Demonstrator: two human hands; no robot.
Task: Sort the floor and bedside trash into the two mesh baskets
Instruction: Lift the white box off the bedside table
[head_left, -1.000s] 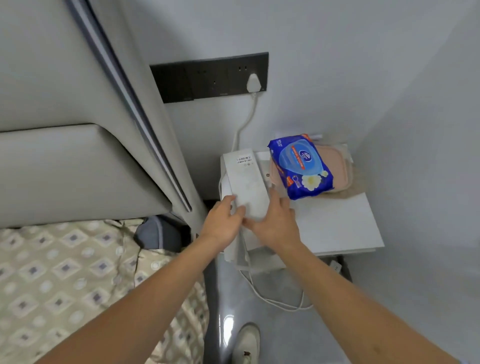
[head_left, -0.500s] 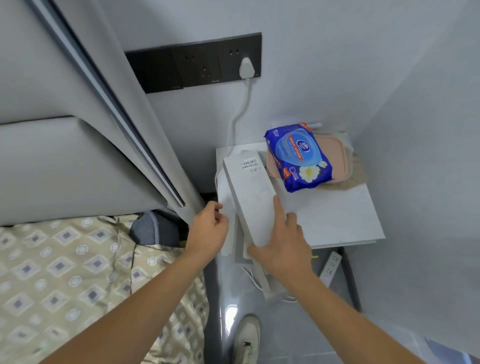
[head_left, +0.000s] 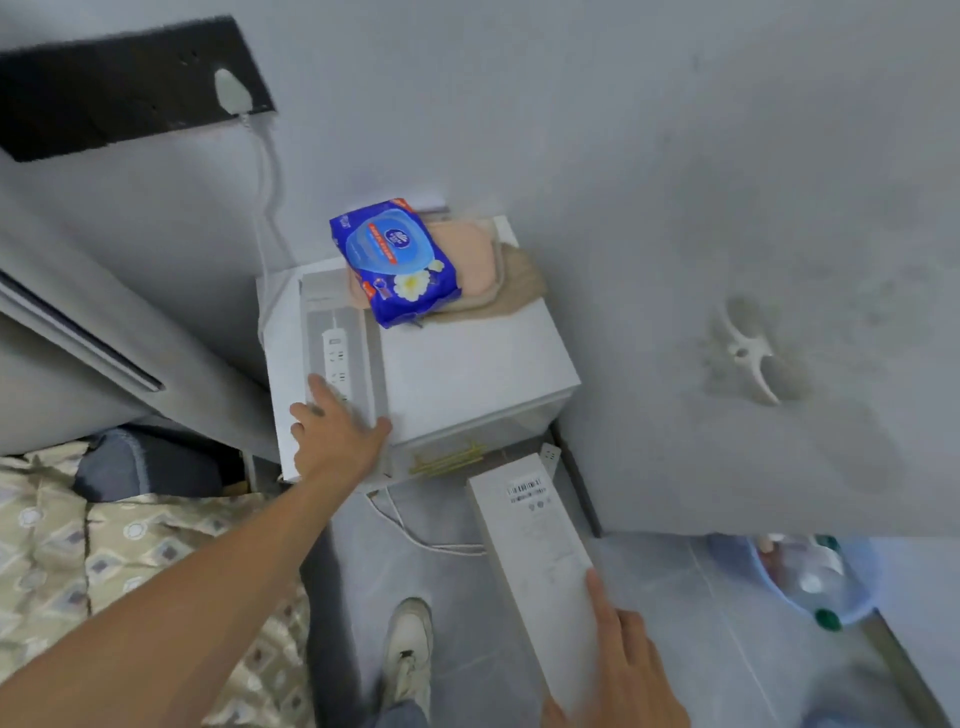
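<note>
My right hand (head_left: 621, 670) holds a long white cardboard box (head_left: 532, 558) with a barcode label, out over the floor at lower right. My left hand (head_left: 337, 434) lies flat, fingers spread, on a second white box (head_left: 337, 332) printed with a power strip, which rests on the left side of the white bedside table (head_left: 478, 374). A blue basket (head_left: 810, 582) with a clear bottle and other trash in it shows at the right, partly hidden by the wall.
A blue wet-wipes pack (head_left: 397, 260) sits on a pink case (head_left: 470, 260) and beige cloth at the back of the table. A white cable (head_left: 270, 171) runs from the black wall socket panel (head_left: 119, 88). The bed (head_left: 119, 561) is at left, my shoe (head_left: 408, 649) below.
My right hand has carried the barcode box off the table, down and to the right. My left hand has moved onto the power strip box left there. The view has swung right.
</note>
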